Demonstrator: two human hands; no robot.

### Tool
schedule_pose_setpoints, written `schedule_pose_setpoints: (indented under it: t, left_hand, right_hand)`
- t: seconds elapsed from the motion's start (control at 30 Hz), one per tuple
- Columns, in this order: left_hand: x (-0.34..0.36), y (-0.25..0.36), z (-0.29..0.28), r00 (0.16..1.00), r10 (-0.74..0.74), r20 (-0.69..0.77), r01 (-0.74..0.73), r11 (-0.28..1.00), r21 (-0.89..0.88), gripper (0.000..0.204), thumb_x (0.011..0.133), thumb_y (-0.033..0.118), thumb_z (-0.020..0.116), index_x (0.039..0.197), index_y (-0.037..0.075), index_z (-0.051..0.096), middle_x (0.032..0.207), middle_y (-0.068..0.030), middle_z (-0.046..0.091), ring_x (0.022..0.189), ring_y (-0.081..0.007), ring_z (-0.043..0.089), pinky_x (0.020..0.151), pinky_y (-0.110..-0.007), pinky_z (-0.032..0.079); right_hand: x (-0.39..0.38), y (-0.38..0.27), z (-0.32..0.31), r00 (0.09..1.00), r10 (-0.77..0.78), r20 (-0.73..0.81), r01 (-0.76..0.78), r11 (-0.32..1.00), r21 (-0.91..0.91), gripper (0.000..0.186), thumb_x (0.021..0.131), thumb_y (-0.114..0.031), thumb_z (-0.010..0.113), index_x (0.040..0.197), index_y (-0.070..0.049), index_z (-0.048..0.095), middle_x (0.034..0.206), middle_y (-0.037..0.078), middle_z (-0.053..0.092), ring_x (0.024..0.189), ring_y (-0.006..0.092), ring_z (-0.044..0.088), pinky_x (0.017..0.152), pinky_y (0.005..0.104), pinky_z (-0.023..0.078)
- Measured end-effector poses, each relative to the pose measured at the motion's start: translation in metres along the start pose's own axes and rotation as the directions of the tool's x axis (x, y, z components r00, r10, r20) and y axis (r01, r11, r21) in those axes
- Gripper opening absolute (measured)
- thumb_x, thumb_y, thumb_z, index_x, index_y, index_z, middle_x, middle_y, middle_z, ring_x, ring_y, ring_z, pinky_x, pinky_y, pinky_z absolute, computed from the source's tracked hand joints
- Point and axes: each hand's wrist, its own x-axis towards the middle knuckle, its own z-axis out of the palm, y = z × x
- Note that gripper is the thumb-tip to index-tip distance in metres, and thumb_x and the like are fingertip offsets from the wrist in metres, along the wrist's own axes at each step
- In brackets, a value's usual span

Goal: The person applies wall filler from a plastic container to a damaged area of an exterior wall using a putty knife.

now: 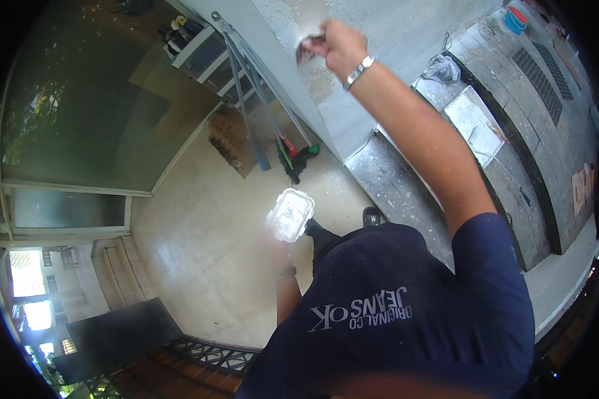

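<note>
My right hand (345,50), with a metal watch on its wrist, is raised to the pale wall (283,30). Its fingers are closed on a dark putty knife (305,50), blurred by motion, held close to the patchy, rough wall surface. Lower down, my left hand (279,247) grips the near edge of a white plastic tub (291,214). White paste (289,217) coats the inside of this tub. A smear on the picture partly hides the left fingers.
Brooms and poles (256,86) lean by a white shelf unit (199,56), near a brown mat (233,141). On the right, grey steps (399,179) carry a paste-spattered white sheet (476,126), a plastic bag (442,69) and a red-and-blue bucket (515,20). Glass panels (73,113) stand left.
</note>
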Motion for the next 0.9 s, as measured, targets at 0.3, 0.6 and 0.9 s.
schedule_pose_setpoints:
  t: [0.3, 0.6, 0.9]
  left_hand:
    - [0.023, 0.004, -0.008, 1.000, 0.022, -0.018, -0.022, 0.999, -0.030, 0.041, 0.098, 0.032, 0.039, 0.126, 0.002, 0.043, 0.123, -0.0177, 0.054, 0.105, -0.0339, 0.062, 0.065, -0.053, 0.060]
    - [0.013, -0.005, -0.014, 0.999, 0.036, -0.038, -0.037, 0.999, -0.028, 0.041, 0.098, 0.031, 0.041, 0.125, 0.001, 0.043, 0.122, -0.0177, 0.055, 0.108, -0.0310, 0.062, 0.083, -0.046, 0.057]
    - [-0.012, -0.008, -0.022, 0.994, 0.027, -0.105, -0.023, 0.999, 0.039, 0.046, 0.098, 0.032, 0.037, 0.131, 0.001, 0.041, 0.125, -0.0179, 0.054, 0.107, -0.0343, 0.062, 0.062, -0.050, 0.061]
  right_hand:
    - [-0.044, -0.043, -0.038, 0.728, -0.606, 0.320, 0.664, 0.740, -0.109, 0.020, 0.093, -0.005, 0.049, 0.095, 0.007, 0.065, 0.081, 0.013, 0.065, 0.072, 0.0217, 0.065, 0.069, 0.0322, 0.055]
    - [0.037, 0.110, -0.180, 0.101, -0.215, 0.971, 0.762, -0.611, -0.214, 0.035, 0.080, -0.003, 0.064, 0.114, -0.008, 0.065, 0.115, 0.008, 0.066, 0.111, 0.0279, 0.060, 0.091, 0.0392, 0.049]
    - [-0.004, 0.113, -0.171, 0.999, -0.030, -0.045, 0.018, 0.970, -0.242, 0.020, 0.088, -0.005, 0.057, 0.097, 0.011, 0.064, 0.087, 0.017, 0.066, 0.072, 0.0151, 0.065, 0.062, 0.0277, 0.057]
